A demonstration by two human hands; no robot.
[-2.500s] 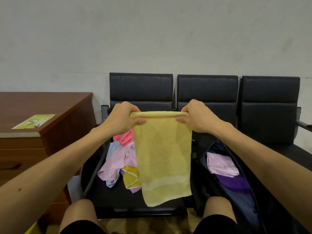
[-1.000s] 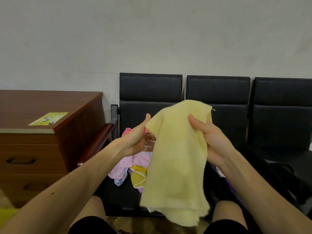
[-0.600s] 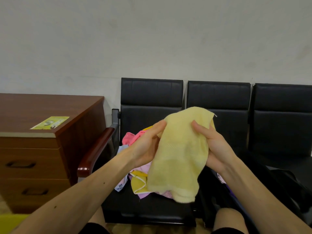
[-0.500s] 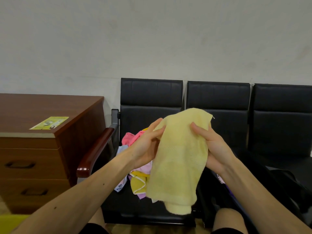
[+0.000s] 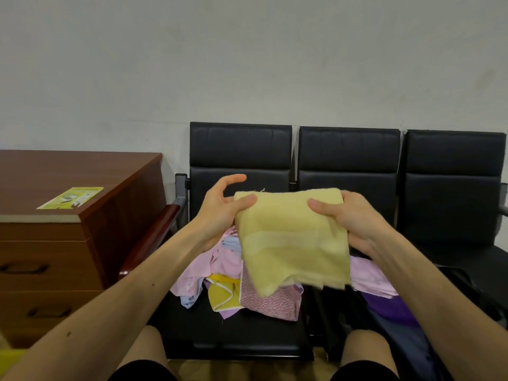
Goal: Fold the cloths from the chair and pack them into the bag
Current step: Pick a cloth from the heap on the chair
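Bare seat [image 5: 233,334] front below the cloth pile [image 5: 225,270]; armrest [image 5: 154,232] and cabinet [image 5: 90,243] at left.

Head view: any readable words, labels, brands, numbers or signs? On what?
Unreadable: the yellow-green leaflet on the wooden desk carries print and a small picture, too blurred to read.
No text visible: yellow towel, cloth pile, chairs.
Nothing legible anywhere in this view.

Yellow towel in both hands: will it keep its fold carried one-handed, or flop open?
Likely floppy, may open: the towel sags below the left hand and right hand, lower edge drooping unevenly. Probably light, since thumb pinches hold it up. Its terry nap looks grippy, so slipping seems unlikely.
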